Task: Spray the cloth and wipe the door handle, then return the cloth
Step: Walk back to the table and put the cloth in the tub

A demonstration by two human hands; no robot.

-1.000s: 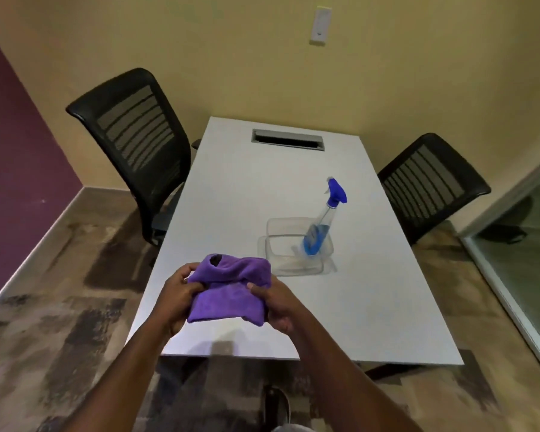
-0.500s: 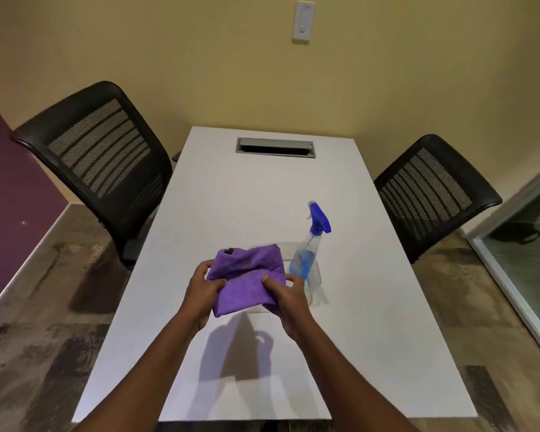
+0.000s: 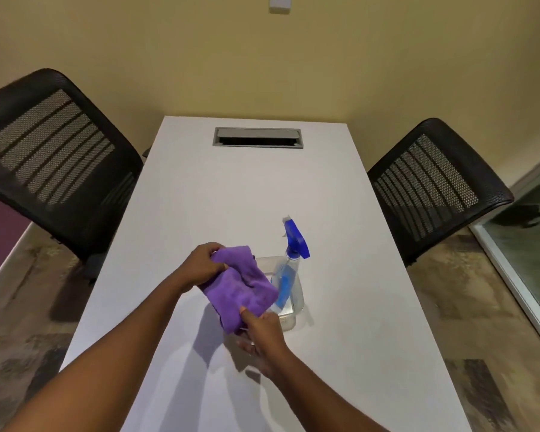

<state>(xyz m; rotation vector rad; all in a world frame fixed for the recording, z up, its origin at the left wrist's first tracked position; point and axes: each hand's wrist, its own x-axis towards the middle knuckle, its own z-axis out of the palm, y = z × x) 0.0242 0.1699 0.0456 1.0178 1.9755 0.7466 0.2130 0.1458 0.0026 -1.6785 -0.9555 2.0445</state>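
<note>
Purple cloth pinched in both hands: left hand at 11 o'clock corner, right hand at 5. You lower it flat into clear tray on counter; avoid spray bottle at 3 o'clock.

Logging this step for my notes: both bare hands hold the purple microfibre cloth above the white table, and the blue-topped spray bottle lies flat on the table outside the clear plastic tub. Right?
Not quite. The head view shows the blue-topped spray bottle standing tilted inside the clear plastic tub. The rest holds: the left hand and right hand hold the purple microfibre cloth above the white table.
</note>
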